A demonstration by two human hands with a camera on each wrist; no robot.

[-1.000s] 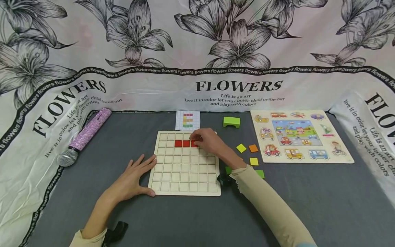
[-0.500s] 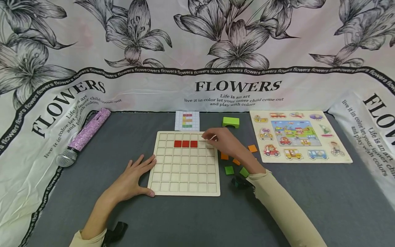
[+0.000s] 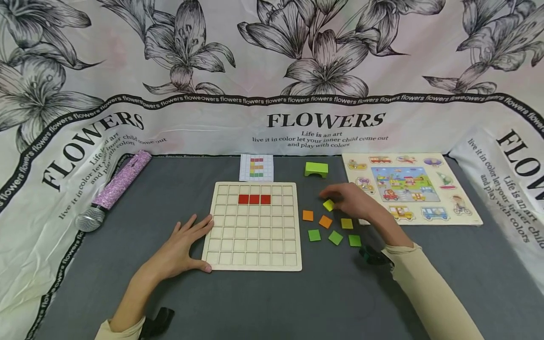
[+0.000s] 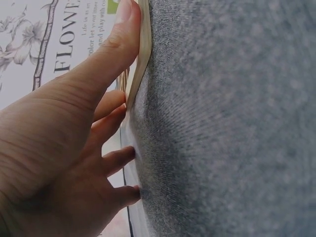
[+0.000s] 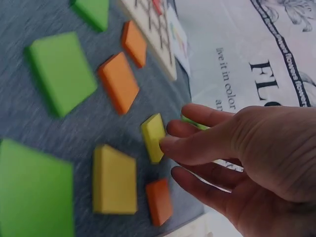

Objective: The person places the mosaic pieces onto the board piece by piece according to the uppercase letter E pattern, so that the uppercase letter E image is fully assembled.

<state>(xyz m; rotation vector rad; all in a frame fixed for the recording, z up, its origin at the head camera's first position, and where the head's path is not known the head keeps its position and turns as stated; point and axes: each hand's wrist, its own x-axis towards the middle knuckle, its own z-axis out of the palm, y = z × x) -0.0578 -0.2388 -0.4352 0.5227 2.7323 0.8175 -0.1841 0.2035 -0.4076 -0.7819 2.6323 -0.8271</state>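
On a dark table point(image 3: 238, 302), a grid board point(image 3: 255, 231) is touched at left by the spread left hand point(image 3: 180, 248); at right, a yellow tile point(image 3: 328, 205) is closely flanked by the right hand point(image 3: 352, 200). From the left wrist, the board's edge is met by the thumb point(image 4: 106, 57). From the right wrist, parted fingers point(image 5: 202, 186) are seen beside the tile — contact cannot be told.

To my left lies a glittery pink microphone point(image 3: 115, 187) with a silver mesh head point(image 3: 90, 219); to my right, a cream vehicle-picture board point(image 3: 405, 183); ahead, a lime-green arched block point(image 3: 316, 168) and white flower-printed cloth point(image 3: 204, 127).
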